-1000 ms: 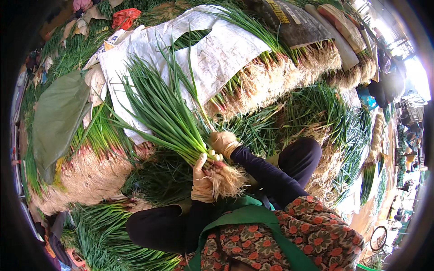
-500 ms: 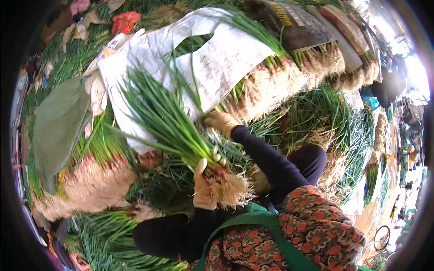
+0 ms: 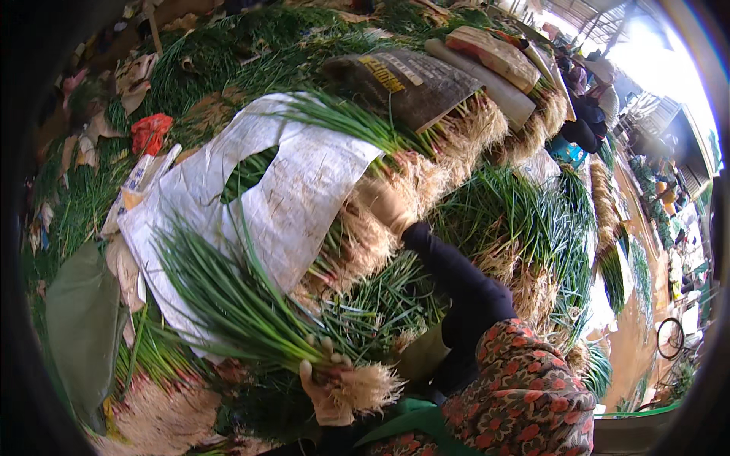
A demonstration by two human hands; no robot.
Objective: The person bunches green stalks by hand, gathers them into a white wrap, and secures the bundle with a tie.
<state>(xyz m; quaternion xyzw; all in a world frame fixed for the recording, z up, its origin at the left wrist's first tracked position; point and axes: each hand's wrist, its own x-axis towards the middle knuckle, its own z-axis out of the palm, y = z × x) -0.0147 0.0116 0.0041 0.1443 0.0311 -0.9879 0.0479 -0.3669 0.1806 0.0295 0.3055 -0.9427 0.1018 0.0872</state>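
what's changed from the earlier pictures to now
The right hand moved forward, away from the green onion bunch, to the pale roots by the white sheet; its grip is unclear. The view also shifted. The left hand still holds the bunch.

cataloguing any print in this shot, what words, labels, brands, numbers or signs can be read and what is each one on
I won't copy out any wording, but here is where print shows:
Dark sack beyond the white sheet: bold yellow lettering, with a pale strip beside it; its details are too blurred to read.
Narrow white wrapping at left: dark characters, too small and blurred to read.
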